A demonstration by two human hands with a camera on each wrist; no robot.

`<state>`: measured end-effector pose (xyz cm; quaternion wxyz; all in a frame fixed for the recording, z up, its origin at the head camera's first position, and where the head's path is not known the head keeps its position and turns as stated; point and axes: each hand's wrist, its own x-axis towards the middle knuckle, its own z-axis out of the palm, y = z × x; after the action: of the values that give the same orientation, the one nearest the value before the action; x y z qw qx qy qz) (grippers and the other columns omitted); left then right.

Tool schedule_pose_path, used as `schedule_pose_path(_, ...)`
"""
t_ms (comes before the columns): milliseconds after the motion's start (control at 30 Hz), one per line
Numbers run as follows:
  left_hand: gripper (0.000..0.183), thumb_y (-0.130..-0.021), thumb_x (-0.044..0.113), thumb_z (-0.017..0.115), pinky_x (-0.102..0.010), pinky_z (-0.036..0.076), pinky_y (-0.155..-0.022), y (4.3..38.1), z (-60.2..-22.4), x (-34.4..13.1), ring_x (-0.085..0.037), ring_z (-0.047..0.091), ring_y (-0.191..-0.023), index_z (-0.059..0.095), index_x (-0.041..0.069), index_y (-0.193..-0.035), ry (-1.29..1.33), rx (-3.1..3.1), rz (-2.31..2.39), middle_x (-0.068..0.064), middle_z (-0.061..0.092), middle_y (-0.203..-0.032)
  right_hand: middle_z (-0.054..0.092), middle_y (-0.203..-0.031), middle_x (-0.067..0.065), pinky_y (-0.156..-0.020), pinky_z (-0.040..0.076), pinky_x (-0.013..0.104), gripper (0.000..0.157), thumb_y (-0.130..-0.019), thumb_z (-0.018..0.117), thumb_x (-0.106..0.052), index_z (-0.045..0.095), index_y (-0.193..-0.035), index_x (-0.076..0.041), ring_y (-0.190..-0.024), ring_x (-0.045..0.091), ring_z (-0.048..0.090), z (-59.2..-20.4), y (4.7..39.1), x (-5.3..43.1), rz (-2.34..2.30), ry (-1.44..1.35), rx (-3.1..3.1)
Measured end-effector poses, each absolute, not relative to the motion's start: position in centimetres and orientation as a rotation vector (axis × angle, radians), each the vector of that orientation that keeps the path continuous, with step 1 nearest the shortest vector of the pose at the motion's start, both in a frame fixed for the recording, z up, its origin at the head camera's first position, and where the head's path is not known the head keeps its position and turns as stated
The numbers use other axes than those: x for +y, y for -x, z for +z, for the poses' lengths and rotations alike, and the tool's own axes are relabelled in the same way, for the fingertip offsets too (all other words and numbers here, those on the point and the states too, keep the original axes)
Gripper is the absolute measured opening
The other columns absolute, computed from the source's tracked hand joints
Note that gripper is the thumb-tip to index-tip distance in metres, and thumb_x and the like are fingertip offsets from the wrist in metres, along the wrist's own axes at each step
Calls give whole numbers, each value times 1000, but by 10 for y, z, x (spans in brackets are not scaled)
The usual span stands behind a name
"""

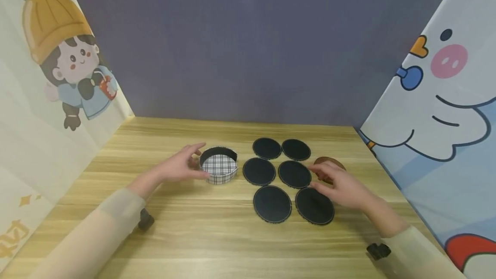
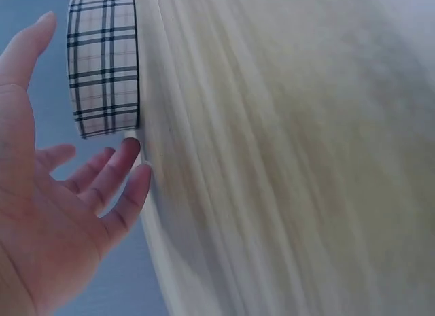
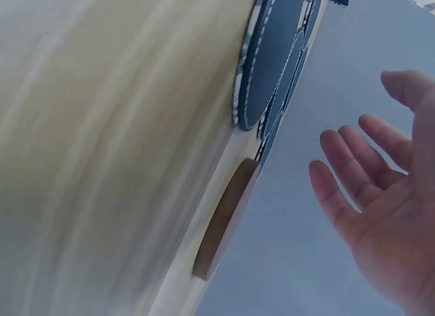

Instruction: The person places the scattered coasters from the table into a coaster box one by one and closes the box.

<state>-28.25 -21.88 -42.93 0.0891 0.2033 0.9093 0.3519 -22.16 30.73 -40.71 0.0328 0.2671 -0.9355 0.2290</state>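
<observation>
A round, open-topped coaster holder (image 1: 218, 166) in black-and-white plaid stands left of the table's middle, with a gap in its wall on the right. My left hand (image 1: 180, 165) is spread around its left side, thumb and fingers apart; the left wrist view shows the fingertips (image 2: 132, 147) near the plaid wall (image 2: 104, 64). To the right lie several round black coasters (image 1: 258, 172) with stitched edges. My right hand (image 1: 341, 184) hovers above the table with loosely bent fingers and nothing in it, over the right edge of the coasters. Partly behind it lies a brown disc (image 1: 329, 161).
The wood-grain tabletop (image 1: 217, 236) ends at a plain grey wall (image 1: 248, 55). White panels with cartoon prints stand at the left (image 1: 23, 111) and right (image 1: 445, 128). In the right wrist view, the brown disc (image 3: 224, 221) lies flat beside the coasters (image 3: 272, 64).
</observation>
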Motion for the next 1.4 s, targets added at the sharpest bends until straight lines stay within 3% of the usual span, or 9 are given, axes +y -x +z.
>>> schedule_pose_path(133,122,-85,53,93,-64,58,-110,287,-431,-217,-45,63,-134,23,9,-175,-599,2675,1069,-29,45,-158,67,-125,7,-84,63,35,46,-108,73,-32,65,-149,-12,-107,20,64,-408,220,310,712,-807,-2889)
schedule_pose_path(300,119,-85,48,94,-59,62,-106,291,-436,-216,-40,66,-126,25,9,-174,-605,2644,1100,-30,48,-152,68,-131,9,-83,63,31,48,-108,73,-32,64,-150,-10,-112,23,67,-409,219,314,732,-780,-2924)
schedule_pose_path(733,118,-85,45,95,-47,66,-98,293,-439,-213,-33,68,-117,24,14,-175,-566,2572,1180,-26,50,-149,71,-136,15,-84,62,27,49,-104,78,-28,65,-146,-6,-107,14,68,-417,213,332,981,-759,-2950)
schedule_pose_path(967,118,-87,47,93,-52,64,-103,292,-440,-213,-34,68,-120,23,15,-175,-563,2569,1178,-27,49,-151,64,-143,12,-91,60,29,63,-97,86,-37,62,-150,-12,-118,22,64,-426,205,343,1026,-768,-3058)
schedule_pose_path(1167,116,-86,49,93,-56,62,-107,293,-441,-211,-37,67,-126,25,18,-175,-542,2559,1184,-27,45,-157,54,-149,18,-100,59,29,83,-89,93,-38,54,-157,-10,-127,30,58,-431,199,348,1034,-825,-3096)
schedule_pose_path(1400,115,-86,51,93,-56,62,-107,293,-440,-211,-39,66,-128,27,21,-175,-523,2567,1172,-27,45,-157,50,-145,16,-100,54,29,94,-82,97,-38,52,-160,-11,-129,31,52,-432,199,343,996,-882,-3112)
